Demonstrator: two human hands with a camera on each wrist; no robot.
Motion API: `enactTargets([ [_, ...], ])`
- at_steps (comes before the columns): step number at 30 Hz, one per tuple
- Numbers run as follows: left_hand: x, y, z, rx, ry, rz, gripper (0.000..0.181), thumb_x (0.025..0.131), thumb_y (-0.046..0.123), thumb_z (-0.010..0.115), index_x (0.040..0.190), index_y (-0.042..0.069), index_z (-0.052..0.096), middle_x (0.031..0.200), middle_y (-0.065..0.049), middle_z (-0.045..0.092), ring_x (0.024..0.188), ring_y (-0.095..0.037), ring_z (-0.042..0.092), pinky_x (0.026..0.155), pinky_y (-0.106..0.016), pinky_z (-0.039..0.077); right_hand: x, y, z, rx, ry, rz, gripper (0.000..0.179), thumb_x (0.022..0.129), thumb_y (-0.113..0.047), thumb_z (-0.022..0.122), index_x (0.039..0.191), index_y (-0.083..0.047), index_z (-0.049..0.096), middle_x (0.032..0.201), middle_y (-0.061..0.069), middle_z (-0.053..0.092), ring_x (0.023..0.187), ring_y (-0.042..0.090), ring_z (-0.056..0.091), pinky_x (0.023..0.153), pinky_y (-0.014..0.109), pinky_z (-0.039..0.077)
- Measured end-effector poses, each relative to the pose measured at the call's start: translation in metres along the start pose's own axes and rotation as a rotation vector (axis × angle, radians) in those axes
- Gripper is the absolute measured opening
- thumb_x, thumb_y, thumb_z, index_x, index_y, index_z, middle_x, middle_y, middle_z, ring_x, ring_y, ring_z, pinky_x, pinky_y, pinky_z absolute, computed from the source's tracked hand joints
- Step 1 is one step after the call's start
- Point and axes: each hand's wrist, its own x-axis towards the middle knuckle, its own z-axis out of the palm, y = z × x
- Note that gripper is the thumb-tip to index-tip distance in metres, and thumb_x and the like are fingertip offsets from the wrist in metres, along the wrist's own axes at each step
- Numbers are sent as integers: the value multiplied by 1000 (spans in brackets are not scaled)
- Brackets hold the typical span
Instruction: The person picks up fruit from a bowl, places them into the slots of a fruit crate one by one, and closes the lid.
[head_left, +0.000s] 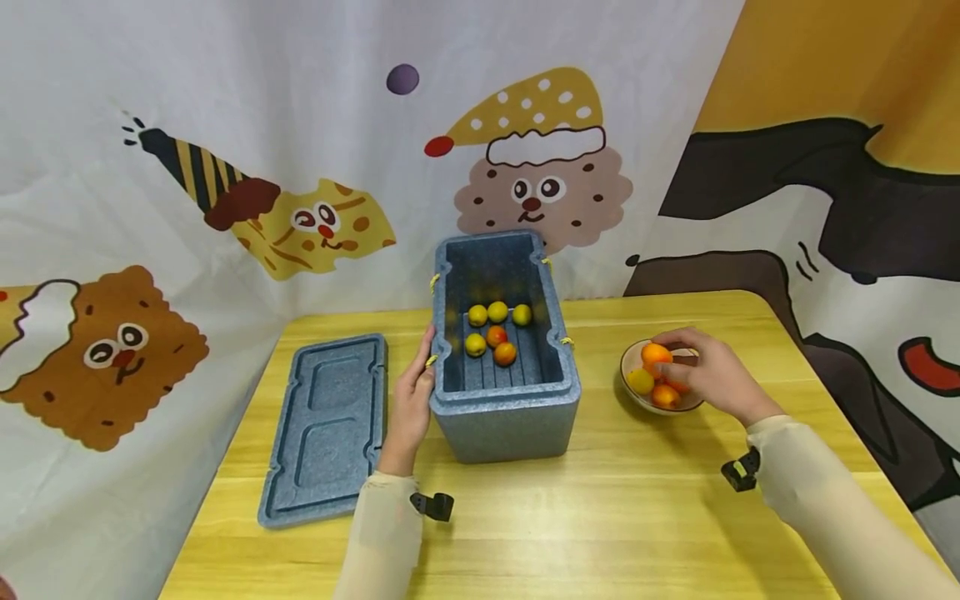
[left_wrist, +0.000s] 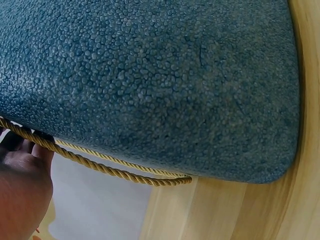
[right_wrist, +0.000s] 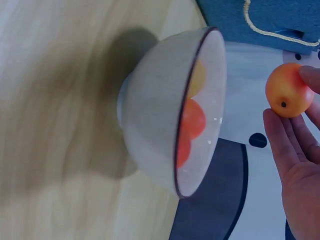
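Observation:
My left hand rests against the left outer wall of a grey-blue foam box, fingers extended along it. In the left wrist view, a twisted yellow cord runs beside that hand; part of the hand is out of frame. Several yellow fruits and a couple of orange-red ones lie on the ribbed box floor. Over a white bowl with a dark rim, my right hand pinches a small orange fruit between thumb and fingers. More orange fruits and a yellow one sit in the bowl.
The box's grey-blue lid, with two recessed panels, lies flat on the wooden table left of the box. Behind the table hangs a white curtain printed with cartoon cookies. The bowl stands to the box's right.

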Motion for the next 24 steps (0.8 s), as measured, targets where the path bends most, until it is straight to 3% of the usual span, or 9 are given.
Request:
enactTargets([
  [2,1,0,0,1,2,-6,49,100,-5,35,149,-7,31,154,-20,30,80,-14,43,76,-27,35,1,-3,-2,9,13,-11,42,94,-21,69,129,-3,58,132,17,50,115,43,58,83,29,53],
  [4,1,1,0,-1,5,-13,50,100,-5,35,149,-6,31,154,-19,30,102,-17,49,84,-25,35,1,-5,-3,7,27,-24,41,94,-20,68,129,-2,58,131,17,50,114,42,58,84,23,51],
  [6,1,2,1,-1,5,-18,50,100,-5,35,149,-6,31,155,-19,30,118,-22,43,89,-25,33,2,-7,-3,-4,37,-33,40,94,-19,68,129,-2,59,130,16,51,114,42,58,84,19,49],
  [8,1,2,1,-2,6,-17,50,99,-6,34,149,-6,31,154,-20,29,123,-25,40,89,-26,33,1,-8,-4,-12,43,-32,41,94,-19,68,130,-2,59,130,16,52,113,41,59,84,21,50],
  [11,0,2,1,4,5,-10,50,98,-6,34,149,-7,31,154,-22,29,115,-26,41,86,-28,33,1,-9,-6,-22,49,-20,43,94,-22,68,131,-4,58,131,15,51,113,42,59,85,26,51],
  [14,1,1,1,8,3,-3,50,98,-6,34,149,-7,31,154,-22,30,91,-19,47,77,-27,35,2,-13,-9,-21,54,-22,45,94,-24,68,133,-3,57,132,16,51,114,42,58,87,26,51],
  [18,1,0,1,4,-2,3,51,98,-6,34,149,-7,31,154,-21,30,65,-16,29,73,-28,35,7,-26,-14,-6,82,-38,44,94,-23,68,132,-3,57,131,13,54,114,37,58,85,17,48],
  [21,1,-2,1,-8,-2,2,51,98,-7,34,149,-7,31,155,-21,29,70,-17,33,81,-29,35,14,-41,-17,15,114,-86,40,93,-17,69,129,-2,59,126,10,56,113,28,56,85,11,44],
  [24,0,-2,0,-15,-1,-10,50,99,-7,33,149,-7,30,155,-20,28,97,-22,49,88,-27,34,23,-61,-20,27,145,-153,37,92,-12,70,126,-1,60,123,8,55,111,23,54,86,10,43],
])
